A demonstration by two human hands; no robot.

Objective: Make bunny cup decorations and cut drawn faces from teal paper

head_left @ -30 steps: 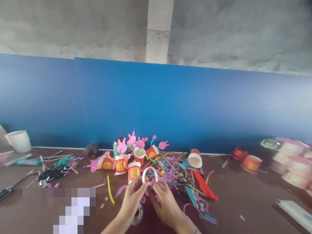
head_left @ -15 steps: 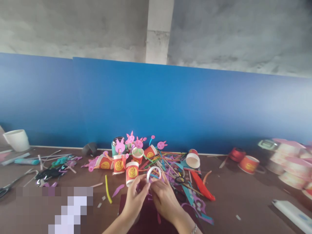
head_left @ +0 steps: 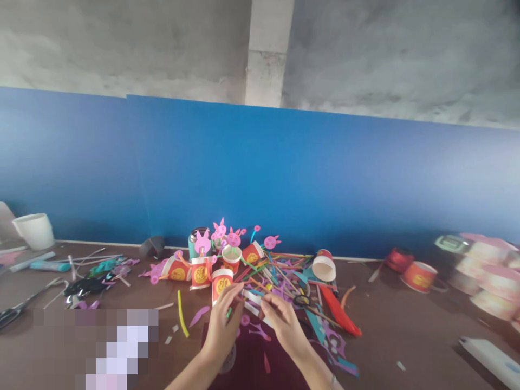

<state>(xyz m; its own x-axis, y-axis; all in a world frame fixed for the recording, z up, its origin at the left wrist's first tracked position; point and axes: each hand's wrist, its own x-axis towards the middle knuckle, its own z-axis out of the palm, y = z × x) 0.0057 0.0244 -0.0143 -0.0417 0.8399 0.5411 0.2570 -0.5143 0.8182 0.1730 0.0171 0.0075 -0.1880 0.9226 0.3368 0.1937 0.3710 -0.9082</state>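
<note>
"Where's the white strip [head_left: 254, 297]?"
"Near centre, between the left grip [head_left: 223, 318] and right grip [head_left: 281, 320], both pinching it."
"Any writing?"
"Yellow emblems [head_left: 224, 281] mark the red cups [head_left: 217, 297] beyond; any lettering is too small to read."
"And the surroundings?"
"A cluttered brown worktop [head_left: 377, 336]; along its far side, a blue partition [head_left: 260, 173] before a grey concrete wall [head_left: 162, 49]."
</note>
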